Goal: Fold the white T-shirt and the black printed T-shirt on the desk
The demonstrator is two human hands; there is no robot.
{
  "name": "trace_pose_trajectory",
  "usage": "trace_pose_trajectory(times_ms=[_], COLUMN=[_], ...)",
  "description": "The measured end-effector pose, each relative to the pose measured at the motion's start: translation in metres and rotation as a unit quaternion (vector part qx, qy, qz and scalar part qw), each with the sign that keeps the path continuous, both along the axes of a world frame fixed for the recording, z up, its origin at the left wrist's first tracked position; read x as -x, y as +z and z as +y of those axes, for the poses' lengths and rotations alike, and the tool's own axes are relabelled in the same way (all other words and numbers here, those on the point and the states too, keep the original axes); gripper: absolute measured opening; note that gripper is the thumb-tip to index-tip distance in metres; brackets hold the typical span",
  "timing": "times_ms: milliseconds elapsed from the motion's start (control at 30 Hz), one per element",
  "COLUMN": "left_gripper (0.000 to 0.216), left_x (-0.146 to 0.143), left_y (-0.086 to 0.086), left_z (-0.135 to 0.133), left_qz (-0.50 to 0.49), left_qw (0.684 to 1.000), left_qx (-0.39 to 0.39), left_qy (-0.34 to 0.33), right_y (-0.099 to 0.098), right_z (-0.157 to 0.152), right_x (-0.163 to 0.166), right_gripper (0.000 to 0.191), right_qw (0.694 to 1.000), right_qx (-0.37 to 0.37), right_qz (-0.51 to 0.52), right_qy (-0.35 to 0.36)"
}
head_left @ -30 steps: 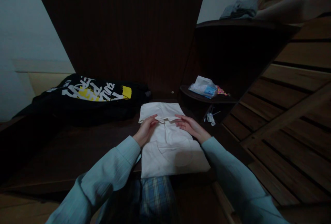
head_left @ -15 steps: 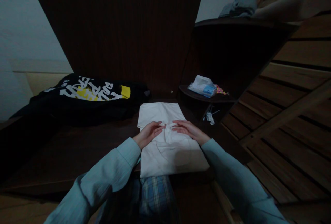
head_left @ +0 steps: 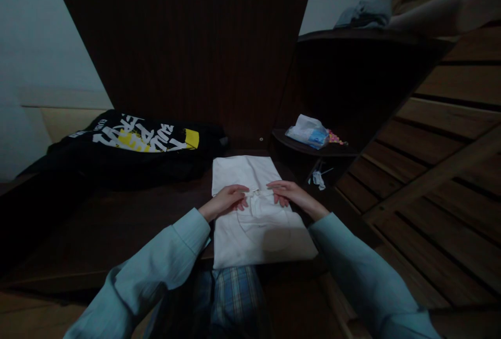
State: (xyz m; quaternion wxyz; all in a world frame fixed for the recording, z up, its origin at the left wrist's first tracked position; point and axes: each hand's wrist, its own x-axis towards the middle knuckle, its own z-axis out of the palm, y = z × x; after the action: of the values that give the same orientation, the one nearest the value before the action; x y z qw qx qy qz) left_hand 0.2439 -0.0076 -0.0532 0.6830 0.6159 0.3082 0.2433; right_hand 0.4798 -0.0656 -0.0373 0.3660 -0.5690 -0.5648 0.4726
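A white folded garment lies lengthwise in front of me on the dark wooden surface, its near end reaching the front edge. Across its middle runs a folded edge with a small gathered detail at the centre. My left hand has its fingers curled around this edge on the left side. Opposite it, my right hand grips the same edge on the right, fingertips bent into the cloth. Between the two hands is a short gap. Parts of the fingers are hidden by the fabric and dim light.
A black garment with white and yellow print is heaped at the back left of the dark wooden surface. On a corner shelf sits a white and blue soft packet. Wooden slats stand at right.
My hands have moved slightly apart along the folded edge. The cloth between them lies flatter and straighter, and my right hand has shifted to the right.
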Motion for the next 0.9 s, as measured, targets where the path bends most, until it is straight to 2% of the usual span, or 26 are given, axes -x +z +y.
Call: trace_pose_trajectory(times_ms=[67, 133, 167, 233, 333, 467, 767, 900], left_gripper=[0.024, 0.021, 0.021, 0.02, 0.018, 0.02, 0.022, 0.018], left_x=[0.0, -0.002, -0.004, -0.006, -0.007, -0.005, -0.002, 0.002], left_y=[0.004, 0.009, 0.012, 0.015, 0.013, 0.009, 0.01, 0.008], left_z=[0.001, 0.003, 0.004, 0.006, 0.008, 0.01, 0.013, 0.017], left_qz=[0.067, 0.141, 0.18, 0.251, 0.332, 0.369, 0.362, 0.338], left_qw=[0.977, 0.907, 0.866, 0.796, 0.735, 0.689, 0.684, 0.69], left_qx=[-0.201, -0.395, -0.467, -0.551, -0.591, -0.624, -0.633, -0.638], left_qy=[0.023, 0.034, 0.031, 0.015, 0.0, -0.001, -0.012, -0.04], right_y=[0.001, 0.001, 0.0, -0.003, -0.008, -0.01, -0.007, -0.008], right_z=[0.005, 0.011, 0.014, 0.019, 0.022, 0.022, 0.023, 0.024], right_x=[-0.002, 0.0, 0.002, 0.009, 0.015, 0.017, 0.017, 0.015], right_gripper=[0.023, 0.014, 0.012, 0.012, 0.015, 0.018, 0.02, 0.02], right_qw=[0.991, 0.96, 0.941, 0.907, 0.868, 0.829, 0.786, 0.799], right_qx=[-0.1, -0.205, -0.247, -0.292, -0.313, -0.33, -0.339, -0.341], right_qz=[-0.092, -0.185, -0.224, -0.289, -0.367, -0.437, -0.499, -0.476], right_qy=[0.012, 0.04, 0.059, 0.092, 0.117, 0.118, 0.133, 0.137])
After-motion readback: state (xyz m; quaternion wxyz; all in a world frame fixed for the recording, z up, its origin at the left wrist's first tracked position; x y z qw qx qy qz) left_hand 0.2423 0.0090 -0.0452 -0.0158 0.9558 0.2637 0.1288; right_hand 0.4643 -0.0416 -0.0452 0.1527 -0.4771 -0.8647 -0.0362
